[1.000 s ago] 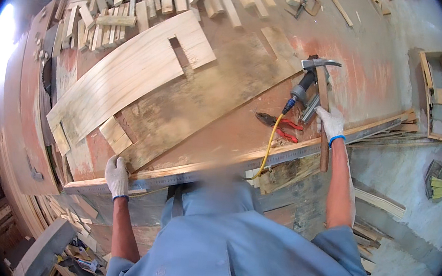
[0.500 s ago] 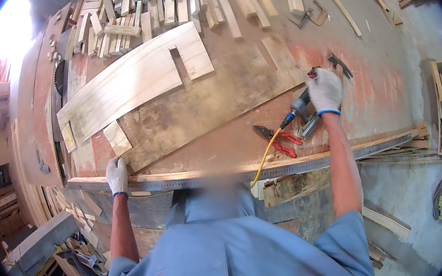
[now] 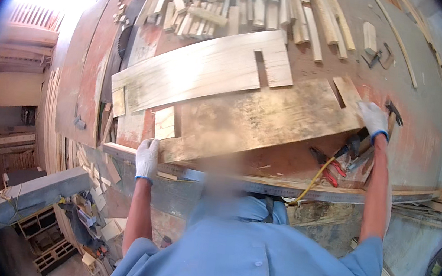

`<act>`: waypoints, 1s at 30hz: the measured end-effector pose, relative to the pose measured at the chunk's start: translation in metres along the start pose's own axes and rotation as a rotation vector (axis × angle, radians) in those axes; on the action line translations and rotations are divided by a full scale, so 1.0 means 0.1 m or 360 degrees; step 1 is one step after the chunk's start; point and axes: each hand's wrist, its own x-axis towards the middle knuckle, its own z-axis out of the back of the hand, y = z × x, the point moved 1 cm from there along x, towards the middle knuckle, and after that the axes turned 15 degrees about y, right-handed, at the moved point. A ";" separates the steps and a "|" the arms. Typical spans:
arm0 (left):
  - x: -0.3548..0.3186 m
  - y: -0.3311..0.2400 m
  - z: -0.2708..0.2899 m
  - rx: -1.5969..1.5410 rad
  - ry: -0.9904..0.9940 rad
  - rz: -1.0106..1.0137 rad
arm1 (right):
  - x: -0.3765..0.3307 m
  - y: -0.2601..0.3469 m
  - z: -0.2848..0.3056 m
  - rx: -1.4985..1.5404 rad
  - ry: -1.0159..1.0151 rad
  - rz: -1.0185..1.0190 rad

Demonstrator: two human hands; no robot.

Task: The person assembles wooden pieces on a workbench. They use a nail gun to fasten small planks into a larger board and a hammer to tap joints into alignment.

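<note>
A long stained wooden board point(image 3: 244, 121), notched near both ends, lies slanted on the workbench. My gloved left hand point(image 3: 146, 159) grips its near left corner. At its right end my gloved right hand point(image 3: 374, 120) has its fingers closed on the edge, partly hidden. Behind it rests a paler board point(image 3: 195, 72) with one curved side and a similar notch. Beneath my right forearm is an air tool point(image 3: 351, 147) on a yellow hose point(image 3: 311, 184), partly covered. Pliers with red handles point(image 3: 330, 175) lie beside it. A hammer point(image 3: 394, 112) sits just right of my right hand.
Wood offcuts point(image 3: 207, 19) are heaped at the back, with longer strips point(image 3: 322, 18) beside them. A clamp point(image 3: 377, 56) lies far right. A saw blade point(image 3: 123, 42) rises at the left. A long metal ruler point(image 3: 259, 187) runs along the bench's front edge.
My right hand has let go of the air tool and moved onto the board's right end. My left hand stays at the near left corner. The whole view has turned and shifted.
</note>
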 end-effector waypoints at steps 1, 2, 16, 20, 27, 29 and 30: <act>-0.04 0.02 0.15 -0.0083 0.0008 0.0006 | -0.10 0.00 0.04 -0.0057 -0.0094 0.0154; -0.06 0.05 0.38 -0.0077 0.0104 0.0104 | -0.19 0.01 0.09 -0.0129 -0.0169 0.0277; 2.29 0.31 2.32 -0.0938 -0.0237 -0.0031 | 0.82 2.33 0.41 0.1263 -0.0227 0.0201; 2.59 0.33 2.03 0.0619 -0.0436 -0.0165 | 1.06 2.70 -0.19 0.0725 -0.0285 -0.0002; 2.92 -0.79 1.31 0.0996 -0.0184 -0.1009 | 0.93 2.91 -0.62 0.0987 -0.0480 -0.0312; 3.01 -1.12 1.06 0.1011 -0.0040 -0.1141 | 0.96 2.91 -0.55 0.1008 -0.0425 -0.0370; 3.02 -1.24 0.96 0.0964 0.0051 -0.1152 | 0.97 2.91 -0.53 0.1032 -0.0382 -0.0425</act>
